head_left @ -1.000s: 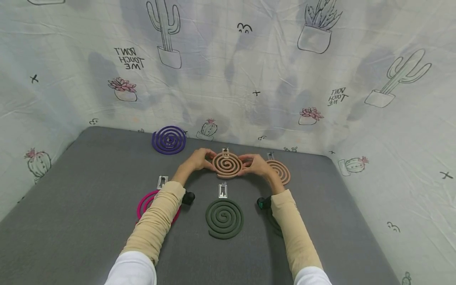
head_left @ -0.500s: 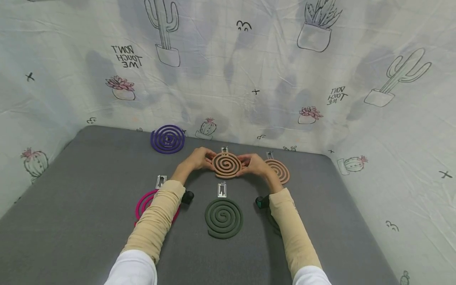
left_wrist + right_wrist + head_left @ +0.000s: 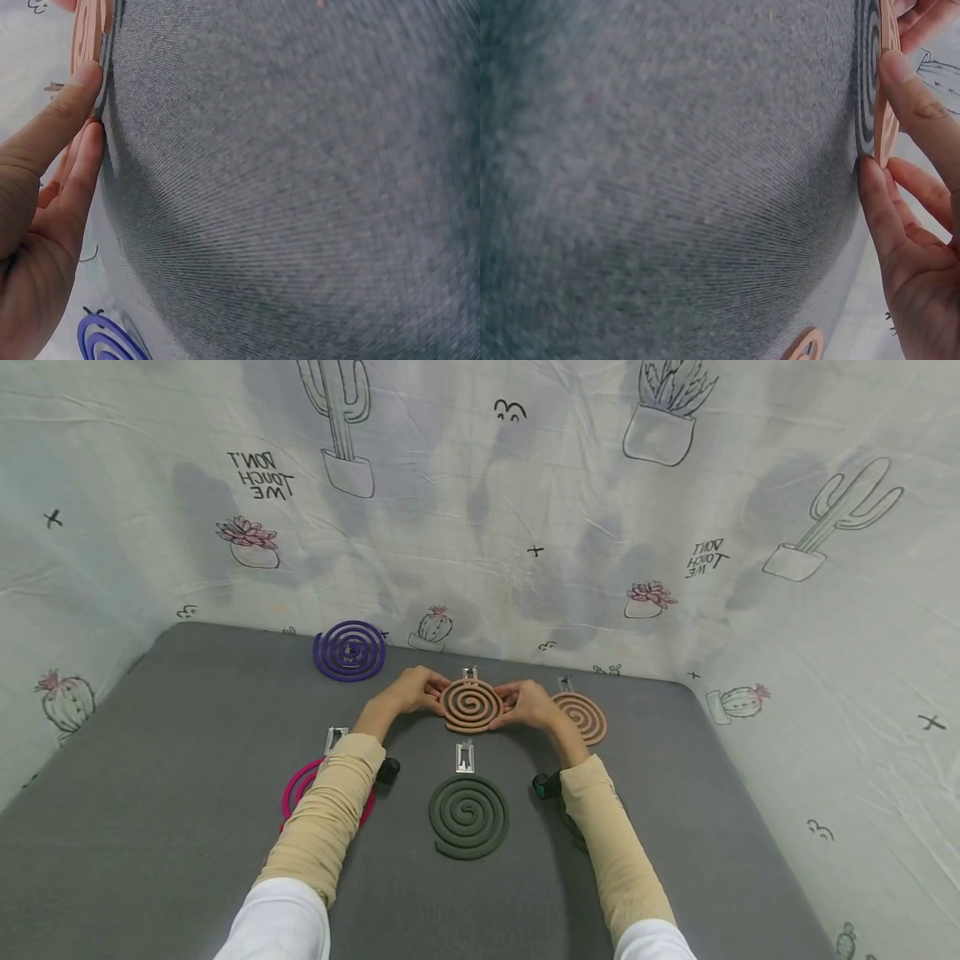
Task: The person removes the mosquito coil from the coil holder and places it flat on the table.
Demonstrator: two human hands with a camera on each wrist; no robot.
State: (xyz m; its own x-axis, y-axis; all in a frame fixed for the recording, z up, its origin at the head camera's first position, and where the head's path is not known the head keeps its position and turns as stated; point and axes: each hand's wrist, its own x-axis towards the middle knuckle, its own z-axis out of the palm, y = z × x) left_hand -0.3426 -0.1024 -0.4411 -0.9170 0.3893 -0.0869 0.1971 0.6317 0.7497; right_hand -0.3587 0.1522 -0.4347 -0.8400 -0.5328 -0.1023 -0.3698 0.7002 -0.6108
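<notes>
Both hands hold a tan mosquito coil [image 3: 472, 706] by its opposite edges, near the back of the grey table. My left hand [image 3: 408, 690] pinches the left edge between thumb and fingers; in the left wrist view the thumb [image 3: 64, 105] lies on the coil's face. At the other edge, my right hand [image 3: 528, 706] pinches likewise. The right wrist view shows the coil [image 3: 886, 90] edge-on, its lower rim close to the cloth, with a spiral shadow [image 3: 867, 97] beside it. A small metal stand [image 3: 470, 672] shows just behind the coil, partly hidden by it.
A purple coil [image 3: 349, 651] lies back left, another tan coil [image 3: 588, 718] right. A dark green coil [image 3: 468, 817] and a metal stand [image 3: 465, 757] lie in front. The left arm partly covers a pink coil [image 3: 292, 793]; the right arm overlaps another green coil. Patterned cloth [image 3: 450, 527] surrounds the table.
The held coil and both hands have shifted very slightly left, while the view itself has drifted a little. Both hands keep their grip; the other coils lie as before.
</notes>
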